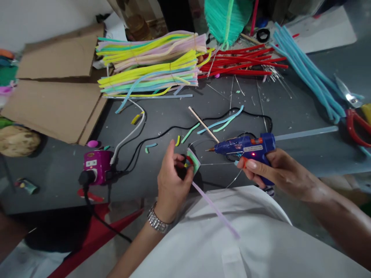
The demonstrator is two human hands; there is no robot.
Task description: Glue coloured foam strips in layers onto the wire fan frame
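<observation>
My right hand [272,173] grips a blue hot glue gun [246,147] with a finger on the orange trigger; its red light glows and its nozzle points left. My left hand [172,181] pinches a small coiled bundle of coloured pipe cleaners [191,161], just left of the nozzle tip. A lilac pipe cleaner [216,210] trails from the bundle down over my white shirt. A wooden stick [203,124] lies on the grey table [162,116] just beyond the nozzle.
Stacks of pastel pipe cleaners [150,63] lie at the back, red ones [243,61] and blue ones [307,77] to the right. Cardboard [55,92] covers the left. A magenta plug adapter [97,166] with cables sits front left. Red-handled scissors [358,125] lie far right.
</observation>
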